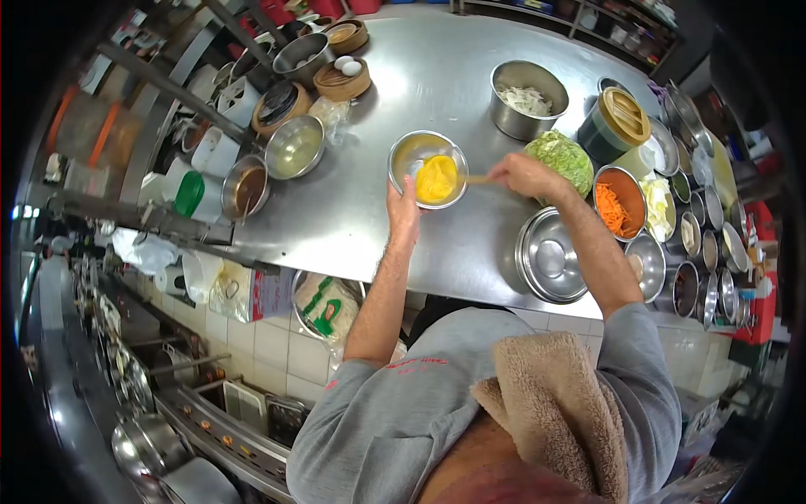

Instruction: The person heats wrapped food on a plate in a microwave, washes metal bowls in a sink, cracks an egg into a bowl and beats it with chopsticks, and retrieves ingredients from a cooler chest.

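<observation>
A metal mixing bowl (401, 153) is tipped slightly above the steel table, with yellow beaten egg (437, 178) gathered in its lower right. My left hand (404, 212) grips its near left rim, thumb over the edge. In my right hand (525, 176) is a pair of wooden chopsticks (478, 179), closely held so they look like one stick; their tips reach into the egg. Just beyond that hand sits a cabbage (564, 160), partly covered by my wrist.
A pot (520, 126) of sliced onion stands at the back. On the right are shredded carrot (611, 210), stacked metal bowls (550, 256) and a lidded container (617, 126). On the left are bowls of liquid (295, 147) and eggs (348, 65) on a bamboo steamer (342, 82).
</observation>
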{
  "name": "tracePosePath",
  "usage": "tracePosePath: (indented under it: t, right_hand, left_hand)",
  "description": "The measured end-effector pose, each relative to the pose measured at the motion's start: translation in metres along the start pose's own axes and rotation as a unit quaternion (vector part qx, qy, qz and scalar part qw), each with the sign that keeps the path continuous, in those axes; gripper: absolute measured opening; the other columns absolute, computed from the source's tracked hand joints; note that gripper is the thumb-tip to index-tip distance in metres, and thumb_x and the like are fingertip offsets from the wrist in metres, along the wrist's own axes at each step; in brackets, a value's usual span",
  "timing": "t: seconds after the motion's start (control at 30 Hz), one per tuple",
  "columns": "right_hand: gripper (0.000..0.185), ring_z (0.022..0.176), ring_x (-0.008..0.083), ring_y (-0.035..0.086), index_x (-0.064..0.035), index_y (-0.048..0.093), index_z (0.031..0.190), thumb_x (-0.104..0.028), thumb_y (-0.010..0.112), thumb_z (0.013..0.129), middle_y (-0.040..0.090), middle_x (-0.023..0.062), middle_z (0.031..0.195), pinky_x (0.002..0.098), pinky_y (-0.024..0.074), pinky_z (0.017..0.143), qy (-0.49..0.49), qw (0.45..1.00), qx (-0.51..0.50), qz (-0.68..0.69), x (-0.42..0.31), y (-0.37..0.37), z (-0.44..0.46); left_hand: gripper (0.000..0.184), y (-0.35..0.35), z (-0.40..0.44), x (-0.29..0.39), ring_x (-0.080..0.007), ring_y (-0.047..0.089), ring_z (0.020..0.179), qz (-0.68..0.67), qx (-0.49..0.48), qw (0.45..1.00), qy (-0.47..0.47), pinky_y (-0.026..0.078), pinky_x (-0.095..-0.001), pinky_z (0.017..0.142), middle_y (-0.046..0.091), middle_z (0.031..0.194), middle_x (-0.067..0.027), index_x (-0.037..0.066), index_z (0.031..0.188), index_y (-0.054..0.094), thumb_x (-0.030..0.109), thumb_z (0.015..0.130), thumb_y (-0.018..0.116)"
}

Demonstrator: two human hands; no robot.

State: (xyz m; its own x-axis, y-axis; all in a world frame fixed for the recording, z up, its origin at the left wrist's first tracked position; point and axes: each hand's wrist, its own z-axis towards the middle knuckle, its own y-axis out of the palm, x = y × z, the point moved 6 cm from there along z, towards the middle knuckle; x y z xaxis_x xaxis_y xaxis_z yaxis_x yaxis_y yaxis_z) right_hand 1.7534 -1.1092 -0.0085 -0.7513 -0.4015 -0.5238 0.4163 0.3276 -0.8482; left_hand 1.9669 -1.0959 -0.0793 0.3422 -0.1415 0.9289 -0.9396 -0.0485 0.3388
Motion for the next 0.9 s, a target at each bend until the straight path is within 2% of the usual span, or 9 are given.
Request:
tracePosePath:
  t: [0.1, 0.23, 0.33, 0.4, 0.53, 0.63, 0.7, 0.83, 0.9]
  right_hand:
    - [0.025, 0.062, 0.0193, 0.061, -0.0062, 0.065, 0.101, -0.007, 0.054, 0.079, 0.066, 0.0106, 0.079, 0.0320, 0.0489, 0.060, 0.197, 0.959, -0.128, 0.160, -0.008, 0.003, -0.002]
    - [0.025, 0.054, 0.0141, 0.056, -0.0072, 0.065, 0.102, -0.008, 0.053, 0.080, 0.063, 0.0068, 0.071, 0.0289, 0.0462, 0.051, 0.107, 0.994, -0.012, 0.026, 0.008, 0.006, 0.012]
    - [0.024, 0.065, 0.0193, 0.061, -0.0067, 0.065, 0.100, -0.007, 0.053, 0.079, 0.066, 0.0110, 0.080, 0.0316, 0.0488, 0.060, 0.252, 0.946, -0.100, 0.178, 0.012, 0.018, 0.007]
    - [0.025, 0.056, 0.0137, 0.056, -0.0079, 0.066, 0.101, -0.007, 0.053, 0.079, 0.063, 0.0064, 0.071, 0.0279, 0.0459, 0.050, 0.067, 0.996, 0.045, 0.025, 0.019, 0.016, 0.019]
    - [0.026, 0.063, 0.0184, 0.061, -0.0078, 0.066, 0.100, -0.006, 0.053, 0.078, 0.066, 0.0091, 0.079, 0.0314, 0.0491, 0.060, 0.251, 0.943, -0.086, 0.200, 0.010, 0.017, 0.012]
    - [0.024, 0.050, 0.0123, 0.054, -0.0101, 0.066, 0.102, -0.007, 0.054, 0.081, 0.063, 0.0055, 0.069, 0.0263, 0.0455, 0.048, 0.065, 0.996, 0.053, 0.003, 0.020, 0.011, 0.026]
    - [0.023, 0.064, 0.0183, 0.062, -0.0070, 0.065, 0.099, -0.008, 0.053, 0.080, 0.066, 0.0089, 0.078, 0.0319, 0.0497, 0.060, 0.252, 0.939, -0.111, 0.204, 0.000, 0.012, 0.018]
    - [0.025, 0.054, 0.0140, 0.056, -0.0070, 0.065, 0.102, -0.008, 0.053, 0.080, 0.062, 0.0067, 0.069, 0.0282, 0.0468, 0.050, 0.138, 0.987, 0.068, 0.041, 0.021, 0.005, 0.028]
    - [0.026, 0.059, 0.0184, 0.060, -0.0067, 0.064, 0.104, -0.008, 0.053, 0.080, 0.065, 0.0090, 0.075, 0.0323, 0.0494, 0.057, 0.248, 0.939, -0.138, 0.194, -0.010, 0.009, 0.019]
  left_hand:
    - [0.044, -0.008, 0.018, 0.000, -0.0258, 0.055, 0.100, 0.023, 0.002, 1.000, -0.020, 0.054, -0.0406, 0.074, 0.042, 0.123, -0.0149, 0.006, 0.132, 0.027, 0.026, 0.095, 0.040]
    - [0.044, -0.004, 0.034, 0.005, -0.0244, 0.055, 0.101, 0.020, -0.047, 0.998, -0.027, 0.053, -0.0404, 0.076, 0.044, 0.122, -0.0142, 0.007, 0.133, 0.027, 0.026, 0.095, 0.039]
    - [0.043, -0.002, 0.039, 0.001, -0.0246, 0.055, 0.102, 0.017, -0.051, 0.997, -0.060, 0.053, -0.0400, 0.076, 0.045, 0.121, -0.0138, 0.008, 0.133, 0.028, 0.026, 0.095, 0.039]
    - [0.042, -0.001, 0.043, -0.003, -0.0264, 0.055, 0.103, 0.001, -0.068, 0.994, -0.082, 0.054, -0.0406, 0.075, 0.045, 0.122, -0.0145, 0.009, 0.132, 0.029, 0.026, 0.095, 0.039]
    - [0.040, -0.003, 0.052, -0.009, -0.0229, 0.061, 0.089, -0.004, -0.059, 0.996, -0.069, 0.056, -0.0329, 0.059, 0.050, 0.113, -0.0151, 0.008, 0.130, 0.029, 0.027, 0.095, 0.037]
    - [0.039, -0.001, 0.058, -0.011, -0.0225, 0.062, 0.085, -0.002, -0.080, 0.994, -0.079, 0.056, -0.0326, 0.057, 0.051, 0.111, -0.0153, 0.008, 0.128, 0.031, 0.027, 0.095, 0.038]
    - [0.037, -0.003, 0.056, -0.011, -0.0212, 0.063, 0.081, -0.006, -0.049, 0.996, -0.074, 0.055, -0.0316, 0.054, 0.053, 0.108, -0.0149, 0.008, 0.126, 0.033, 0.027, 0.095, 0.038]
    - [0.036, 0.002, 0.063, -0.009, -0.0203, 0.063, 0.080, -0.004, -0.071, 0.995, -0.072, 0.055, -0.0312, 0.053, 0.054, 0.106, -0.0140, 0.008, 0.125, 0.034, 0.028, 0.095, 0.038]
    - [0.036, -0.001, 0.062, -0.011, -0.0200, 0.063, 0.080, 0.009, -0.064, 0.995, -0.075, 0.055, -0.0306, 0.052, 0.055, 0.104, -0.0132, 0.009, 0.125, 0.034, 0.029, 0.095, 0.038]
